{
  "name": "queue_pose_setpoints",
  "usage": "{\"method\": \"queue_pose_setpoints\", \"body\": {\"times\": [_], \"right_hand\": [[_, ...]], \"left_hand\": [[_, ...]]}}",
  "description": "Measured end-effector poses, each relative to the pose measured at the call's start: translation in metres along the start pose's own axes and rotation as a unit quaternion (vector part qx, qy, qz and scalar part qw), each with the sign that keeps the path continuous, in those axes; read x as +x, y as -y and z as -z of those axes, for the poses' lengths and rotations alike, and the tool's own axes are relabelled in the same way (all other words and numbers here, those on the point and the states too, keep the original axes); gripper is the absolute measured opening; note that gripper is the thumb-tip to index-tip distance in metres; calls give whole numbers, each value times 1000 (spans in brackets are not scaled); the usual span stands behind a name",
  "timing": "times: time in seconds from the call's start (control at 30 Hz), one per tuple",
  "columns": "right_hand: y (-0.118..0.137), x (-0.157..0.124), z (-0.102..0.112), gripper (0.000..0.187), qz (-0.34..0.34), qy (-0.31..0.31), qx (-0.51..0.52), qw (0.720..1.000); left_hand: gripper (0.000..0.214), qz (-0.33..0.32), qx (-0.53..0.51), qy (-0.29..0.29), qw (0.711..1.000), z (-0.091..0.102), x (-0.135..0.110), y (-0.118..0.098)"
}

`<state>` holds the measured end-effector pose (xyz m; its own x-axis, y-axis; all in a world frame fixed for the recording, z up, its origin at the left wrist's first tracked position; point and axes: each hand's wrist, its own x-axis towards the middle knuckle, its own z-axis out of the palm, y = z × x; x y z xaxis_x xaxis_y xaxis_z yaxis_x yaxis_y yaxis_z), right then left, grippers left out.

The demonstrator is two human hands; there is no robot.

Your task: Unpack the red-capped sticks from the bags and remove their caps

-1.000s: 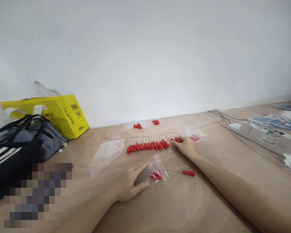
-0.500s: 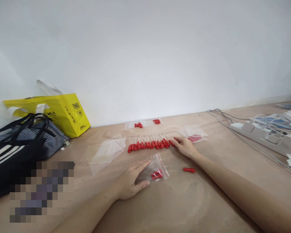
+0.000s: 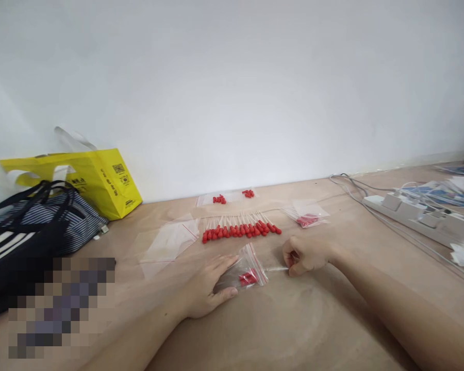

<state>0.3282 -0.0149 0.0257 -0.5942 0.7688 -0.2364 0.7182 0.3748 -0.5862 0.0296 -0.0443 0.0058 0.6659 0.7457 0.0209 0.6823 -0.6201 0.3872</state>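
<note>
My left hand point(image 3: 209, 288) lies on the table with thumb and fingers spread, resting against a clear zip bag point(image 3: 261, 260) that has several red rubber bulbs point(image 3: 248, 277) inside. Beside the bag's opening, my right hand point(image 3: 305, 256) is closed in a pinch on a dropper point(image 3: 275, 269). Its thin clear tube points left toward the bag, while its red bulb is hidden by the fingers. Beyond both hands lies a row of droppers point(image 3: 239, 230), red bulbs toward me and thin tubes toward the wall.
Flat clear bags point(image 3: 170, 241) lie left of the row. A bag with red pieces point(image 3: 307, 220) is to its right, and another bag point(image 3: 232, 197) lies by the wall. A yellow bag point(image 3: 112, 180) and dark bag point(image 3: 23, 268) stand left; a power strip point(image 3: 413, 216) with cables is right.
My right hand has left the right end of the dropper row and come nearer, closing on the single dropper by the bag. My left hand stays on the bag.
</note>
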Motion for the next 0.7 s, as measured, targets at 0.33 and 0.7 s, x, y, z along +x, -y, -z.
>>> {"method": "queue_pose_setpoints", "body": {"times": [0.33,0.7], "right_hand": [[-39,54,4,20,-127,-383,152,902],[-33,96,2,19,-143,-453,106,874]], "left_hand": [[59,-4,-4,-7,1000,0,1,-1],[59,-10,-11,-15,1000,2,1,-2]]}}
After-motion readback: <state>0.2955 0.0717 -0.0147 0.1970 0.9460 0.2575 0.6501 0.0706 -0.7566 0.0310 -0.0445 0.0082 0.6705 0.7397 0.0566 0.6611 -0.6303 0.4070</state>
